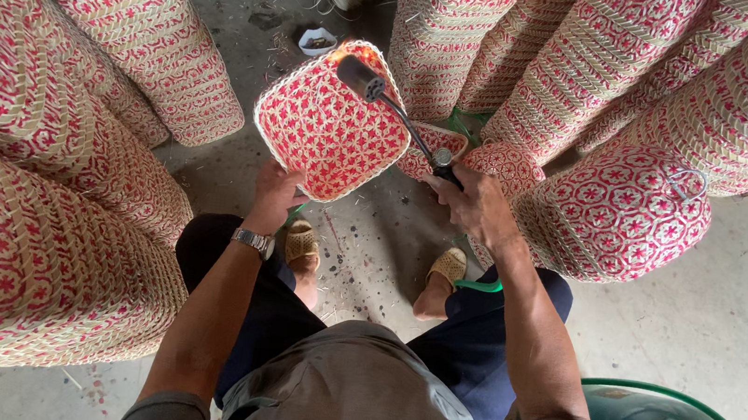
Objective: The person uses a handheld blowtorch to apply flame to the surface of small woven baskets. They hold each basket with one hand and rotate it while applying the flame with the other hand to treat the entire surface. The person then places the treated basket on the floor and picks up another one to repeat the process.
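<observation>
my left hand [274, 197] grips the red woven tray [332, 121] at its six o'clock edge; my right hand [477, 208] is clamped on the gas torch [394, 114], flame at twelve o'clock.

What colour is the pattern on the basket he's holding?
Red stars and lattice on pale straw, seen in the head view: woven basket.
</observation>
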